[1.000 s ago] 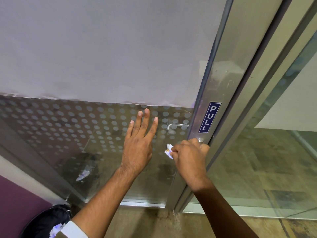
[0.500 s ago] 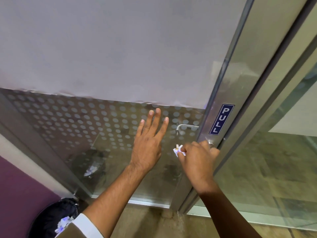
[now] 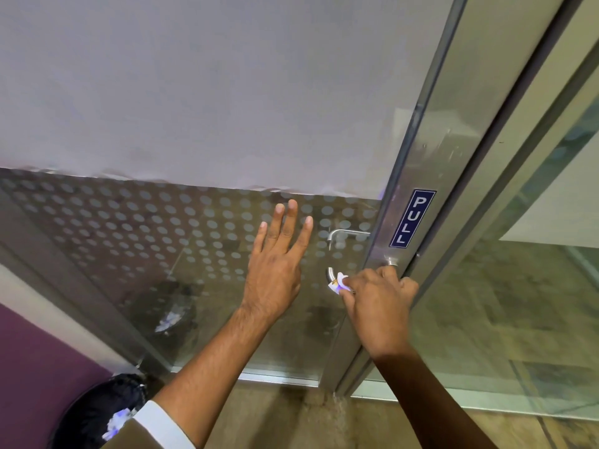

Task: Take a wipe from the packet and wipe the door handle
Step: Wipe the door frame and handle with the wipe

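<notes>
My right hand is closed around the steel door handle with a crumpled white wipe pinched against it. Only the handle's curved left end and its base on the metal door stile show past my fingers. My left hand lies flat on the glass door, fingers spread, to the left of the handle. The wipe packet is not in view.
A blue PULL sign sits on the stile above the handle. A second handle shows through the dotted glass. A black-lined bin with white scraps stands at the lower left. A glass panel lies to the right.
My right hand has slid along the handle toward the stile, so the handle's curved left end now shows beside the wipe. My left hand stays flat on the glass.
</notes>
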The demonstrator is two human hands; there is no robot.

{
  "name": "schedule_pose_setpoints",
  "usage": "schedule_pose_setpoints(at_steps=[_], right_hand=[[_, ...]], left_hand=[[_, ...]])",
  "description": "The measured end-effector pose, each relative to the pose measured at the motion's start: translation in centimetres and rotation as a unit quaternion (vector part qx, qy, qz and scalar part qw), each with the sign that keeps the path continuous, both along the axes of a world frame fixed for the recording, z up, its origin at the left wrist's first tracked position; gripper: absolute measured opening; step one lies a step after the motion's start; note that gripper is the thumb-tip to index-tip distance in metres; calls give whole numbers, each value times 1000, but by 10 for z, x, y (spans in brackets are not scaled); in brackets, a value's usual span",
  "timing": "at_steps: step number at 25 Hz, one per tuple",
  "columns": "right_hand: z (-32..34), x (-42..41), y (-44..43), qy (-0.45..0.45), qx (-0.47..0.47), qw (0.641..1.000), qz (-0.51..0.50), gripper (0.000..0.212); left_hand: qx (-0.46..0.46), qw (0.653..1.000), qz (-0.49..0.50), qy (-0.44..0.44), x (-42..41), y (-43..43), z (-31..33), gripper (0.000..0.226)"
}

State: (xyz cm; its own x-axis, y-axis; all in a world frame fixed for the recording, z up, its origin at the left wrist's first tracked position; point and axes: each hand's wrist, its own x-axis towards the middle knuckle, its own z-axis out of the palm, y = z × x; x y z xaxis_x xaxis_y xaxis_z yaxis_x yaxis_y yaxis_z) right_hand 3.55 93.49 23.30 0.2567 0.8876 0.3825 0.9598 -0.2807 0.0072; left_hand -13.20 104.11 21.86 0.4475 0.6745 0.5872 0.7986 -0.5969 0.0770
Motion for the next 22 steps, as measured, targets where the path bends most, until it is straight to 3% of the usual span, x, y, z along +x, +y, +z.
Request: schedule_pose_setpoints(at_steps=[6,13,19,22], right_hand=[[-3,-11,12,-18,-9,999,32,9],[-9,51,-18,8,32,999,17,9],[-17,11,3,12,18,997,69,10],[-17,35,-5,10,39,997,61,8]], left_hand=[[5,1000,0,-9,0,1,-2,107],[0,1000,7,-4,2,0,-3,106],[4,1000,8,-4,2,1,-2,103],[11,1000,7,1,0,1,-1,102]])
